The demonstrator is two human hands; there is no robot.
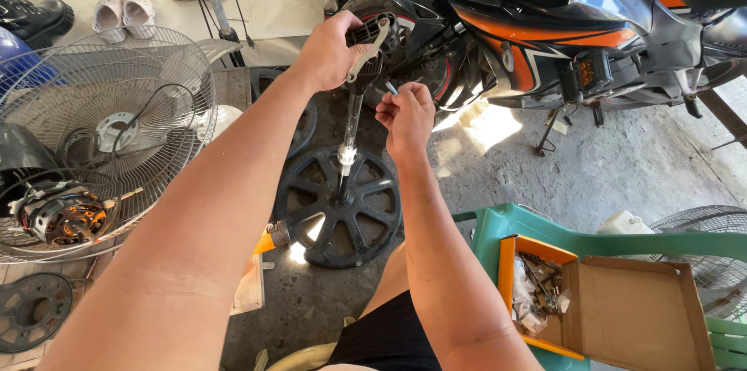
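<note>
The floor is rough grey concrete, sunlit in patches, in a cluttered workshop space. A black-and-orange motorcycle is parked across the top of the view, wire fan guards and an exposed fan motor lie at the left, and a pair of white clogs sits near the far wall. At the lower right a green plastic chair carries an open cardboard box with small parts in bags. In the middle stands a fan stand: a thin shiny pole rising upright from a round black spoked base on the concrete, with a black head piece and a pale bracket at its top. The left hand is wrapped around that head piece, fingers closed firmly over it. The right hand is just beside the pole, below the head, thumb and fingertips pressed together on a small slim metal piece too small to identify.
</note>
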